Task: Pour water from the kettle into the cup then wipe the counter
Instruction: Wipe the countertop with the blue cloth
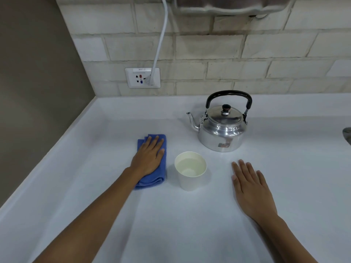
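Note:
A shiny metal kettle with a black handle stands upright on the white counter, its spout pointing left. In front of it a white paper cup holds water. Left of the cup lies a folded blue cloth. My left hand rests flat on top of the cloth, fingers stretched out. My right hand lies flat on the bare counter to the right of the cup, palm down, fingers slightly apart, holding nothing.
A brick-tiled wall runs along the back, with a wall socket and a white cable plugged into it. A brown side wall closes the left. A metal object shows at the right edge.

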